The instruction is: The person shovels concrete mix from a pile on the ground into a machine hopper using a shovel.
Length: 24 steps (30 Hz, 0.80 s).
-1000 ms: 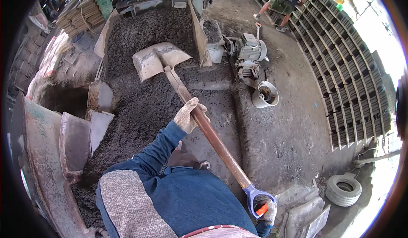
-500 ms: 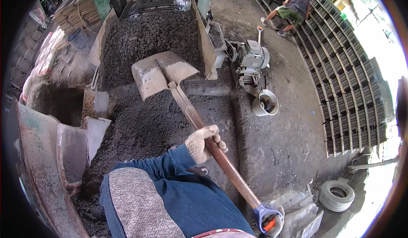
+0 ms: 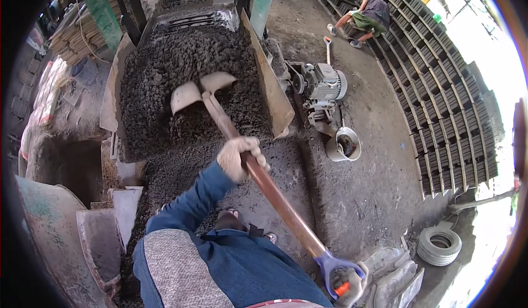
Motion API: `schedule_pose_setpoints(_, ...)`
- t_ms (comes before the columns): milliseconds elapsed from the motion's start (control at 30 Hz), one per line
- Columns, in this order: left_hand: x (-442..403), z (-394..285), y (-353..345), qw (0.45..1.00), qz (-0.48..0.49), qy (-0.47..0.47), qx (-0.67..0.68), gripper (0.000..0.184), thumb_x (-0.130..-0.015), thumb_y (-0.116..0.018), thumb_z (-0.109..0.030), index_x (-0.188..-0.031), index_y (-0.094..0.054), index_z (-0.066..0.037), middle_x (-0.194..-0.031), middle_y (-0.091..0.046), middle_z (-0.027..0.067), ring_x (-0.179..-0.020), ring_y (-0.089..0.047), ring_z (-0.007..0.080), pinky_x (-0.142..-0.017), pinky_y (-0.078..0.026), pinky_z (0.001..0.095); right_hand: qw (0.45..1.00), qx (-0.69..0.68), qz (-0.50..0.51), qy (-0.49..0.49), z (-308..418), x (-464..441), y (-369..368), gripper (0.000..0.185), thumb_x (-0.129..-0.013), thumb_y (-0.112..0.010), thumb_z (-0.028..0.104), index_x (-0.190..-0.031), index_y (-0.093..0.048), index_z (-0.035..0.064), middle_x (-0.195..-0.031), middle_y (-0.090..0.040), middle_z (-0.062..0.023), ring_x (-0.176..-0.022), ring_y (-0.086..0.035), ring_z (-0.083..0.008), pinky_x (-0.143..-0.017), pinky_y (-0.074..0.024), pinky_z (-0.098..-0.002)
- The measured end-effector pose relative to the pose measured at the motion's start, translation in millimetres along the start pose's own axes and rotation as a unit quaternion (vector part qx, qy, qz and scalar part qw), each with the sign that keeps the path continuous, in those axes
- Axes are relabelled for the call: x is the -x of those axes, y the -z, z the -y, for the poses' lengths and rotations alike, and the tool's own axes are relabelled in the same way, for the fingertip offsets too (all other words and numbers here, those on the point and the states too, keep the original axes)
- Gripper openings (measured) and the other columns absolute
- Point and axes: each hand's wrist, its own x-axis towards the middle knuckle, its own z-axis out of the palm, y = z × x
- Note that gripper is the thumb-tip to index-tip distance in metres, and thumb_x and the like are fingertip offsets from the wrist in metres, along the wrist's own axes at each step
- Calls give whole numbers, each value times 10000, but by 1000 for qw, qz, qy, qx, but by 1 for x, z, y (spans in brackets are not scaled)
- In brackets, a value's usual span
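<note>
A long wooden-shafted shovel [image 3: 280, 200] runs diagonally across the view, with a blue and orange D-shaped handle at its lower end. My left hand [image 3: 236, 158], in a pale knit glove, is wrapped round the upper shaft. At lower right my right hand [image 3: 356, 290], gloved too and partly hidden, is closed on the D-handle. The shovel's metal blade lies over the dark, crumbly mix [image 3: 192, 55], its front edge partly hidden in the material. Around that mix stands a metal hopper [image 3: 110, 101] with sloping side walls.
An electric motor [image 3: 325, 81] stands right of the hopper, with a white bucket [image 3: 343, 144] below it. Another person [image 3: 371, 15] bends beside stacked racks [image 3: 451, 115]. A tire [image 3: 439, 246] lies at lower right. A dark pit [image 3: 77, 162] opens at left.
The shovel and my left hand have moved forward and up, carrying the blade from the hopper's near edge deeper over the mix. Material near the blade is blurred by motion. My view has shifted slightly.
</note>
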Motion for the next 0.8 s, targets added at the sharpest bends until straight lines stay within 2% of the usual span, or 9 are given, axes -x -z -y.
schedule_pose_setpoints(33, -11, -17, 5, 1000, -19, -1, 3, 101, -904, -591, -169, -892, -540, -83, -747, -562, 60, -682, -639, 286, -784, -541, 557, 999, -47, 24, -1, -13, -7, -15, 516, -872, -614, 110, -1355, -467, 2, -680, -582, -84, -473, -530, -165, -401, -439, -274)
schedule_pose_setpoints(100, -31, -48, 19, 996, -29, -77, -40, 81, -885, -586, -115, -873, -549, -45, -738, -555, 94, -643, -625, 277, -658, -555, 518, 994, -83, 65, -26, -14, 0, -65, 518, -834, -641, 65, -1313, -466, -23, -776, -621, -98, -677, -612, -175, -607, -534, -332)
schedule_pose_setpoints(167, -56, -85, 38, 871, -7, -259, -417, 210, -823, -572, -101, -631, -498, -59, -618, -538, 123, -518, -578, 290, -572, -559, 474, 990, -114, 73, -23, -43, -4, -101, 500, -876, -608, 53, -1341, -437, -18, -861, -628, -103, -726, -618, -178, -625, -550, -346)
schedule_pose_setpoints(200, -65, -106, 43, 965, -14, -165, -205, 210, -867, -614, -130, -691, -530, -53, -544, -502, 82, -497, -561, 257, -556, -535, 411, 986, -107, 127, -31, -25, 8, -129, 491, -898, -594, 59, -1356, -429, -6, -914, -633, -104, -754, -621, -179, -652, -550, -336)
schedule_pose_setpoints(300, -78, -126, 47, 943, -196, -208, -169, 264, -914, -607, -265, -718, -528, -109, -573, -530, 69, -477, -525, 247, -529, -521, 438, 951, -38, 307, 25, -17, 12, -134, 459, -968, -545, 111, -1403, -422, 32, -1004, -640, -77, -829, -624, -168, -756, -546, -320)
schedule_pose_setpoints(400, -34, -56, -1, 963, -152, -197, -102, 41, -907, -529, -151, -888, -531, -115, -596, -514, 52, -491, -525, 241, -545, -491, 471, 974, -86, 210, 8, -9, 2, -76, 430, -893, -582, 66, -1311, -499, 11, -879, -635, -76, -714, -612, -150, -637, -521, -277)
schedule_pose_setpoints(467, -4, 2, -18, 979, -146, -129, -58, 129, -896, -496, -112, -1025, -497, -126, -647, -514, 29, -545, -553, 239, -603, -491, 512, 988, -40, 152, 7, -43, -24, -4, 371, -831, -612, 36, -1197, -570, -6, -812, -625, -58, -672, -591, -138, -617, -500, -269)
schedule_pose_setpoints(633, 46, 136, -36, 998, -58, 33, 4, 42, -869, -573, -110, -873, -532, -100, -700, -554, 65, -682, -624, 324, -838, -506, 584, 998, 56, 6, -39, -117, -43, 154, 196, -741, -619, 45, -926, -644, -16, -774, -631, -56, -646, -578, -145, -610, -479, -288)
schedule_pose_setpoints(800, 96, 243, -49, 979, 71, 182, 51, 36, -870, -599, -48, -854, -568, -40, -837, -610, 134, -933, -632, 373, -998, -468, 561, 993, 12, -100, -65, -121, 2, 293, 176, -724, -607, 42, -890, -638, -6, -761, -616, -41, -651, -567, -142, -623, -475, -281)
